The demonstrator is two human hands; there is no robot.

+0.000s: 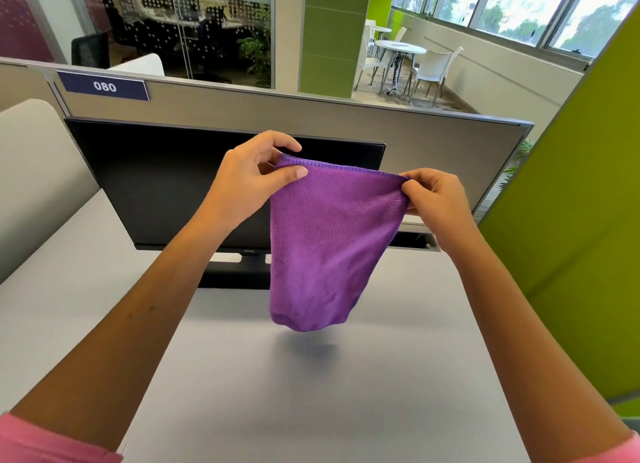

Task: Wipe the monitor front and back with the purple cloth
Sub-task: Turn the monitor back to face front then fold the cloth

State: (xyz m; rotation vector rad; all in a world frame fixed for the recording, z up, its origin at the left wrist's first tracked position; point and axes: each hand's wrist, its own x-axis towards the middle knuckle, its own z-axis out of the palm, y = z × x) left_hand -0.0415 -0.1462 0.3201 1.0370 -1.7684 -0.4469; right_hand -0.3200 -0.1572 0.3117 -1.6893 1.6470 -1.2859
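A purple cloth [329, 237] hangs in the air in front of me, stretched between both hands along its top hem. My left hand [249, 182] pinches the cloth's upper left corner between thumb and fingers. My right hand [436, 199] pinches the upper right corner. Behind the cloth stands a black monitor [166, 185] with a dark screen, on its stand [235, 272] at the back of the grey desk. The cloth hides the monitor's lower right part and does not touch the screen. The cloth's lower end hangs free above the desk.
The grey desk [277, 393] stretches from the monitor toward me. A beige partition [311, 116] with a label reading 080 runs behind the monitor. A green divider [571, 220] stands on the right, a white panel [31, 172] on the left.
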